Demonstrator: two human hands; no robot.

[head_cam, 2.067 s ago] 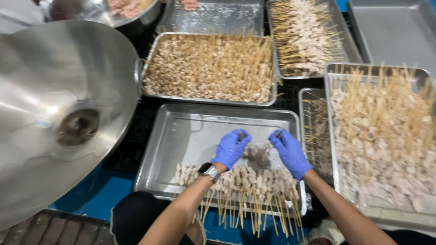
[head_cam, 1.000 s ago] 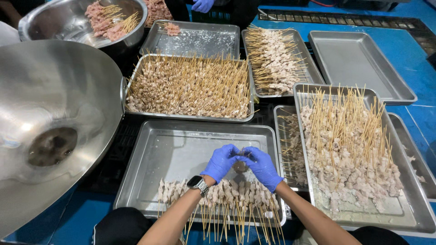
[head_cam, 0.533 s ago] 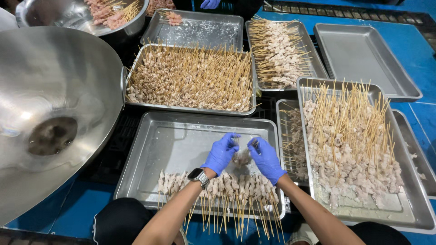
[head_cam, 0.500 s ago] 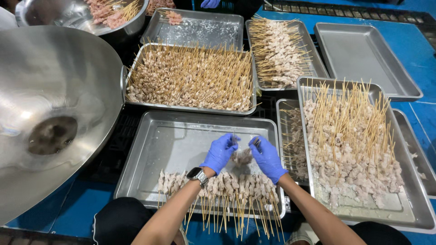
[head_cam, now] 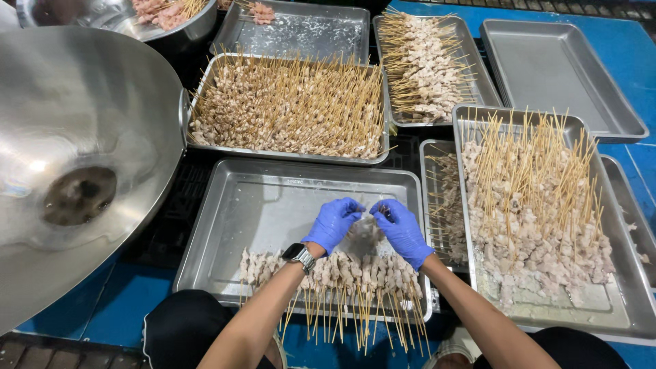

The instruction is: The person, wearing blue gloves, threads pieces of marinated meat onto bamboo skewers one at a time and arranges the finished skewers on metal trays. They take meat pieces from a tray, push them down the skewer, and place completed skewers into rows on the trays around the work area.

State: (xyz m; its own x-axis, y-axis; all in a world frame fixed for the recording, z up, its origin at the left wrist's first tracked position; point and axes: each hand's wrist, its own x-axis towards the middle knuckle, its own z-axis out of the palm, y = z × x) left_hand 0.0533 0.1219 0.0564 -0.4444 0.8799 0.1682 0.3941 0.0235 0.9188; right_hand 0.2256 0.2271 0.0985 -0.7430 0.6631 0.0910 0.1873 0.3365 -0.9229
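Left hand: the left hand (head_cam: 333, 224), in a blue glove with a dark wristwatch (head_cam: 298, 255) on the wrist, has its fingers curled and pinched on a small clump of pale meat (head_cam: 363, 232); it hangs just above the front tray
Right hand: the right hand (head_cam: 402, 231), also blue-gloved, faces the left one, fingertips bent in and pinching the same clump from the other side; whether a stick runs through the clump I cannot tell
Meat being handled: held between both hands, over the right half of the front tray (head_cam: 273, 205), just above the laid row
Laid row: finished skewers (head_cam: 342, 277) lie side by side along the tray's near edge; meat ends on the tray, bare stick ends jutting over the rim toward the person
Behind it: a long tray of skewers (head_cam: 290, 106) packed full, sticks pointing away
Right side: a heaped tray of skewers (head_cam: 533, 205), sticks upward, with a partly covered tray (head_cam: 444, 198) tucked between it and the front tray
Far row: a floury tray (head_cam: 301, 31), a smaller skewer tray (head_cam: 424, 65), a bare steel tray (head_cam: 553, 65)
Left: a large steel pan (head_cam: 75, 157), tilted; a bowl of raw meat (head_cam: 164, 14) beyond it
Surface: blue table (head_cam: 635, 61)
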